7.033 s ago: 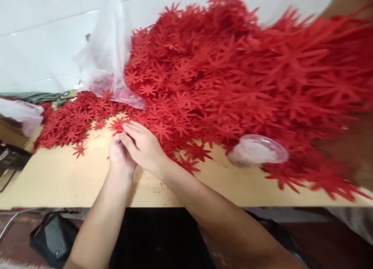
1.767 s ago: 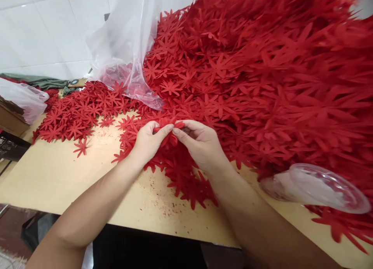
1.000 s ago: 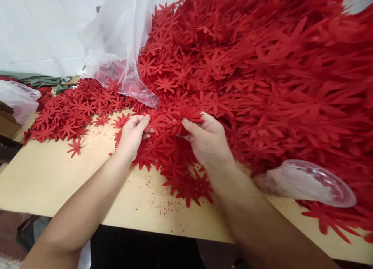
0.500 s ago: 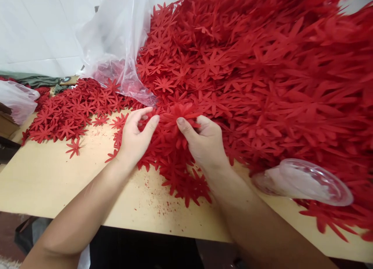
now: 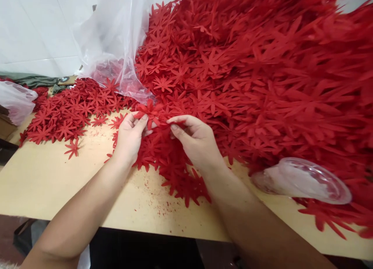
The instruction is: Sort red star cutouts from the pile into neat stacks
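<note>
Between thumb and fingers, my left hand (image 5: 131,135) grips a red fabric flower cutout (image 5: 150,113) with several narrow petals. My right hand (image 5: 194,139) is just to its right, thumb and forefinger pinched on a bit of red petal; whether it belongs to the same flower I cannot tell. Beneath both hands lies a loose heap of red flower cutouts (image 5: 177,174), some partly hidden by my fingers and wrists.
A tall mound of red flower cutouts (image 5: 247,75) rises behind and to the right. A smaller pile (image 5: 67,111) lies left, beside a clear plastic bag (image 5: 113,44). A clear plastic tub (image 5: 303,181) lies tipped at right on the wooden table (image 5: 72,187).
The flower was in my right hand and is now in my left. My left hand has closed from open fingers; my right has shifted slightly left and pinches a red petal.
</note>
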### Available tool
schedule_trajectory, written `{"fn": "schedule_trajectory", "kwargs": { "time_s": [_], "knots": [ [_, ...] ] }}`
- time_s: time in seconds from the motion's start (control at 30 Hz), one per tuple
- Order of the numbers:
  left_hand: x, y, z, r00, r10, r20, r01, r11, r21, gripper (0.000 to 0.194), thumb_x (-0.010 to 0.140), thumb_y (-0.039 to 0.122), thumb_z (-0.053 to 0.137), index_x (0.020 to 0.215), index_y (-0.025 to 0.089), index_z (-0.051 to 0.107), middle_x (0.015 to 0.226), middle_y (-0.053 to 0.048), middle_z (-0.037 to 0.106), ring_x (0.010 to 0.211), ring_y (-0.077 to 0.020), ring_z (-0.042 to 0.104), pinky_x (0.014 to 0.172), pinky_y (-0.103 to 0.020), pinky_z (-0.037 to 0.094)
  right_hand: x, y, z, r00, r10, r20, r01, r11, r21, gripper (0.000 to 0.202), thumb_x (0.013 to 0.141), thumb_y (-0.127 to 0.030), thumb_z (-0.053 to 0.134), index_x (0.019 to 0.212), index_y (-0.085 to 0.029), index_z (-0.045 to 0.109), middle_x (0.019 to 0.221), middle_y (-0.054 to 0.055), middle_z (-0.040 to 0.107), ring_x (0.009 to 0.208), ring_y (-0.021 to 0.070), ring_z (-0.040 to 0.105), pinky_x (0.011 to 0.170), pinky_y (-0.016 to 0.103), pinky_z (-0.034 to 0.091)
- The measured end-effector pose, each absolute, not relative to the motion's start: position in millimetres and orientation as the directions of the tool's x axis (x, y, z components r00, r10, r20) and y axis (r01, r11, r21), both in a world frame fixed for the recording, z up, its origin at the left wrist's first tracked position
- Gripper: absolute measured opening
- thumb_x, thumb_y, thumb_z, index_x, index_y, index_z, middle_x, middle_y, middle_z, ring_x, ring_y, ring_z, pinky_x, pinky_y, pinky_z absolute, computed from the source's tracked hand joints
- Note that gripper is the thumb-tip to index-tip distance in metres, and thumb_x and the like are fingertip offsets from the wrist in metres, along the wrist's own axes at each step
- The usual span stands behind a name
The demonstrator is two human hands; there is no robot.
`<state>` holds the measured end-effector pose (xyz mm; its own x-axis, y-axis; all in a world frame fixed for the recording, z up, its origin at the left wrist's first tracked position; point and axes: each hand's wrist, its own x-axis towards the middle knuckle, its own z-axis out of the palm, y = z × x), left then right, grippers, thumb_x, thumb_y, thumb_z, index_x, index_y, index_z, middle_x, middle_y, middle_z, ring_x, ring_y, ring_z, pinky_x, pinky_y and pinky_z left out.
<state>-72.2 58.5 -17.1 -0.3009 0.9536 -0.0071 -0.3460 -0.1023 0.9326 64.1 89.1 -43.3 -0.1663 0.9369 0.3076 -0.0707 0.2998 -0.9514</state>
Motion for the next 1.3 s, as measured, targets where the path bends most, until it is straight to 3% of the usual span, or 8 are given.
{"fn": "schedule_trajectory", "kwargs": {
  "time_s": [0.13,0.33,0.47,0.6,0.83,0.97,1.17,1.3],
  "knots": [
    [-75,59,-15,-0.351,0.936,-0.028,-0.365,-0.109,0.925,0.017,0.071,0.021,0.064,0.076,0.019,0.048,0.065,0.006,0.057,0.056,-0.005,0.054,0.058,-0.018,0.047,69,96,-44,0.005,0.956,0.293,-0.102,0.292,-0.951,0.014,0.069,-0.031,0.068,0.077,-0.022,0.06,0.074,-0.002,0.061,0.063,0.0111,0.056,0.065,0.028,0.049],
    [-73,56,-13,-0.298,0.951,-0.083,-0.441,-0.06,0.896,0.019,0.063,0.015,0.059,0.077,0.02,0.049,0.067,0.007,0.055,0.057,-0.005,0.052,0.057,-0.018,0.046,73,96,-40,-0.004,0.954,0.298,-0.075,0.297,-0.952,0.022,0.072,-0.041,0.069,0.07,-0.023,0.054,0.058,-0.003,0.052,0.05,0.0109,0.047,0.05,0.026,0.042],
    [-70,53,-8,-0.228,0.961,-0.155,-0.515,0.015,0.857,0.015,0.067,0.025,0.06,0.076,0.02,0.05,0.068,0.006,0.057,0.057,-0.0066,0.054,0.055,-0.02,0.045,73,95,-37,0.011,0.953,0.302,-0.033,0.303,-0.953,0.045,0.069,-0.058,0.067,0.055,-0.022,0.043,0.05,-0.004,0.04,0.044,0.0089,0.036,0.041,0.024,0.031],
    [-68,52,-9,-0.193,0.962,-0.195,-0.488,0.078,0.869,0.028,0.068,0.044,0.066,0.079,0.02,0.056,0.071,0.002,0.063,0.06,-0.0094,0.057,0.054,-0.021,0.045,72,94,-36,-0.004,0.947,0.322,0.013,0.322,-0.947,0.052,0.066,-0.067,0.064,0.054,-0.022,0.04,0.049,-0.005,0.035,0.045,0.0085,0.033,0.042,0.024,0.028],
    [-63,53,-19,-0.21,0.968,-0.136,-0.421,0.035,0.906,0.026,0.059,0.018,0.072,0.075,0.018,0.052,0.071,0.003,0.064,0.059,-0.0084,0.058,0.057,-0.022,0.048,64,86,-37,-0.105,0.925,0.364,-0.013,0.365,-0.931,0.024,0.072,-0.039,0.068,0.069,-0.022,0.052,0.063,-0.003,0.052,0.057,0.0099,0.046,0.057,0.025,0.043],
    [-63,53,-21,-0.177,0.983,-0.056,-0.376,-0.015,0.926,0.031,0.063,0.02,0.072,0.091,0.02,0.057,0.081,0.001,0.067,0.068,-0.0097,0.061,0.063,-0.022,0.049,64,85,-36,-0.147,0.912,0.384,-0.013,0.386,-0.922,0.01,0.072,-0.026,0.065,0.075,-0.022,0.056,0.076,0.0,0.061,0.069,0.013,0.055,0.068,0.028,0.048],
    [-60,51,-21,-0.078,0.997,-0.009,-0.307,-0.015,0.952,0.03,0.065,0.038,0.074,0.085,0.019,0.064,0.079,0.001,0.067,0.071,-0.0087,0.06,0.07,-0.022,0.048,69,82,-31,-0.077,0.918,0.39,0.08,0.395,-0.915,0.016,0.073,-0.031,0.068,0.069,-0.021,0.055,0.063,-0.002,0.056,0.061,0.0126,0.053,0.061,0.028,0.045],
    [-59,51,-22,-0.058,0.997,-0.046,-0.316,0.025,0.949,0.033,0.056,0.031,0.08,0.08,0.018,0.063,0.069,0.003,0.065,0.062,-0.0077,0.058,0.065,-0.022,0.047,66,81,-33,-0.06,0.908,0.414,0.121,0.418,-0.9,0.023,0.074,-0.038,0.068,0.069,-0.021,0.054,0.061,-0.003,0.053,0.058,0.012,0.05,0.059,0.028,0.044]
  ]
}}
